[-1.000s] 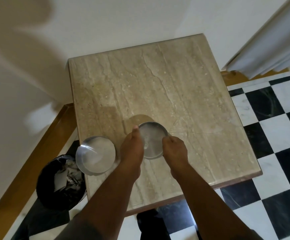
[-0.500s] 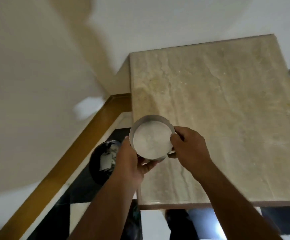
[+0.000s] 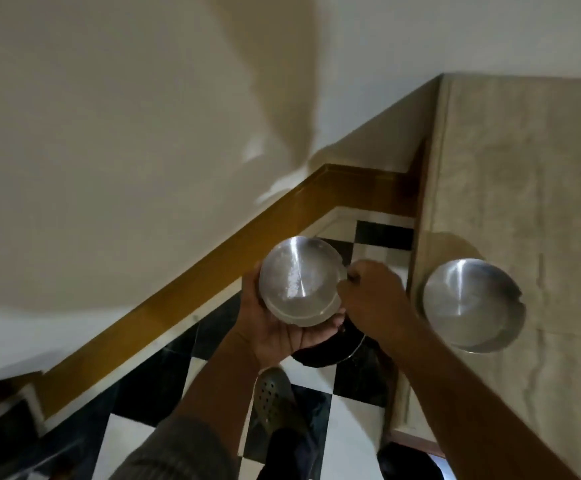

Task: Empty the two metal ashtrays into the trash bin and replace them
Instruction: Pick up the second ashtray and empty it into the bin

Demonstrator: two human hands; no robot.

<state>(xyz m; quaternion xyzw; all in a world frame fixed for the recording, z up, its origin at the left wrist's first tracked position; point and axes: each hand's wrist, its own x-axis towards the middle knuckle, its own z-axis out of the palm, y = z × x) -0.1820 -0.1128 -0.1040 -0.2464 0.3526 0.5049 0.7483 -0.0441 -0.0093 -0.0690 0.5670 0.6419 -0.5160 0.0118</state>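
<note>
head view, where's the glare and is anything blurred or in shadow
Head view: bright streaks of glare cross the held ashtray and the second ashtray on the table; a big soft shadow falls on the wall; the lower left corner smears with motion blur; the bin under the hands is dark and mostly hidden.

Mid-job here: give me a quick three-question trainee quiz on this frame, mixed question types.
1. True or false: both hands touch the raised ashtray.
2. Where is the second ashtray? A) in the trash bin B) on the marble table near its edge C) on the floor
3. What dark object shows below the held ashtray?

Key:
1. True: the left hand cradles it, and the right hand fingers pinch its rim.
2. B
3. The trash bin.
</note>
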